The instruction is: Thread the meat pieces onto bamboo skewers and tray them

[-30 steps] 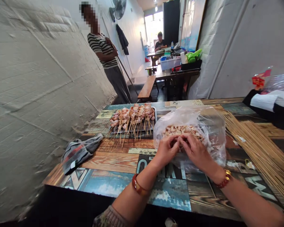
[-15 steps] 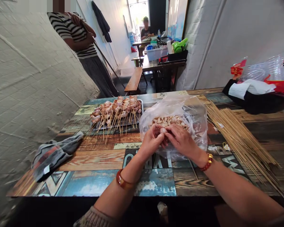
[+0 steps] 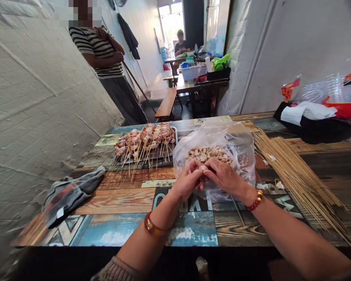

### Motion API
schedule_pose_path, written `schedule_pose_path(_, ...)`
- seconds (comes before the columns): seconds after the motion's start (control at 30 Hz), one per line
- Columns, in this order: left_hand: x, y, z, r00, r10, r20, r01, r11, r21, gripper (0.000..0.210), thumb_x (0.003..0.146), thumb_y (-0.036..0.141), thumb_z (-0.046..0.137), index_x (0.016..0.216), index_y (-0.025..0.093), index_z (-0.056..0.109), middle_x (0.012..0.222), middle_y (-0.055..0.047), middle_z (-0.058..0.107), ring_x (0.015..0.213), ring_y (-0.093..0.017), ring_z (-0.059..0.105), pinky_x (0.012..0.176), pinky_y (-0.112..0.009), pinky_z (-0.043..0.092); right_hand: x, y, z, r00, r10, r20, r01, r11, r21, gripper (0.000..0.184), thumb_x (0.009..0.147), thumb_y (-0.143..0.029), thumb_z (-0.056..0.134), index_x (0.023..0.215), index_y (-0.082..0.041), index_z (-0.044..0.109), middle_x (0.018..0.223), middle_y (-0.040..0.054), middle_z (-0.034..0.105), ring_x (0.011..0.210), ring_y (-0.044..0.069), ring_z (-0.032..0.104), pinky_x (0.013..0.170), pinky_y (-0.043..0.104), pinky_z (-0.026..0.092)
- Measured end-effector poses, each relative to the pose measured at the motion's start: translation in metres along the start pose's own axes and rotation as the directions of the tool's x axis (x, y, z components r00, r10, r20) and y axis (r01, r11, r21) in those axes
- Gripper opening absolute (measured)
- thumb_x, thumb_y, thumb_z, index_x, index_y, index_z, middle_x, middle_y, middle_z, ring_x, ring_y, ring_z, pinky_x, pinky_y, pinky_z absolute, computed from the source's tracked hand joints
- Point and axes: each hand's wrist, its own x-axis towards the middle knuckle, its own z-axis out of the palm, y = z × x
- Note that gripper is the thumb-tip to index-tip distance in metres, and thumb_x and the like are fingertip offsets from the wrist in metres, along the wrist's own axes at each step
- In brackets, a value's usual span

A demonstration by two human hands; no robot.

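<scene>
My left hand (image 3: pixel 188 177) and my right hand (image 3: pixel 224 177) meet over a clear plastic bag (image 3: pixel 244 140). Between their pinched fingertips is a pale garlic clove (image 3: pixel 204 168). Many similar garlic cloves (image 3: pixel 210 153) lie in the open bag just beyond my fingers. A thin skewer (image 3: pixel 238 210) sticks out below my right hand; whether that hand grips it is hidden. Left of the bag, a metal tray (image 3: pixel 176 136) carries a heap of loaded skewers (image 3: pixel 146 136), sticks pointing toward me. The pieces on them look like garlic cloves.
Bare bamboo skewers (image 3: pixel 298 175) are spread on the right of the patterned table (image 3: pixel 190 230). A grey cloth (image 3: pixel 73 195) lies at left. A black bag (image 3: pixel 318 127) with plastic packaging sits at far right. One person (image 3: pixel 105 58) stands beyond the table holding a pole; another (image 3: pixel 180 45) sits farther back.
My hands stay together at the clove, with fingers shifted slightly and the right fingers covering more of it. The whole view has moved a little. The tray and skewers are unchanged.
</scene>
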Motion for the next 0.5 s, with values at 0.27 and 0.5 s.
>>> schedule_pose_path(0.27, -0.004, -0.001, 0.002, 0.998, 0.039, -0.059, -0.04, 0.999, -0.03, 0.024, 0.071, 0.032, 0.063, 0.078, 0.02, 0.044, 0.056, 0.009, 0.042, 0.044, -0.003, 0.032, 0.042, -0.016, 0.02, 0.0, -0.003, 0.007, 0.998, -0.005, -0.061, 0.01, 0.997, 0.072, 0.024, 0.1, -0.036, 0.039, 0.086, -0.022, 0.054, 0.081, 0.0046, 0.061, 0.076, 0.018, 0.058, 0.072, 0.032, 0.049)
schedule_pose_path(0.5, -0.002, -0.006, 0.004, 0.988, 0.083, -0.133, -0.09, 0.995, -0.048, 0.014, 0.073, 0.026, 0.056, 0.075, 0.019, 0.045, 0.061, 0.007, 0.043, 0.048, -0.004, 0.032, 0.045, -0.016, 0.022, 0.002, -0.009, 0.014, 0.995, 0.004, -0.097, 0.001, 0.999, 0.052, 0.026, 0.1, -0.036, 0.036, 0.084, -0.022, 0.052, 0.079, 0.0045, 0.06, 0.075, 0.019, 0.058, 0.069, 0.033, 0.048)
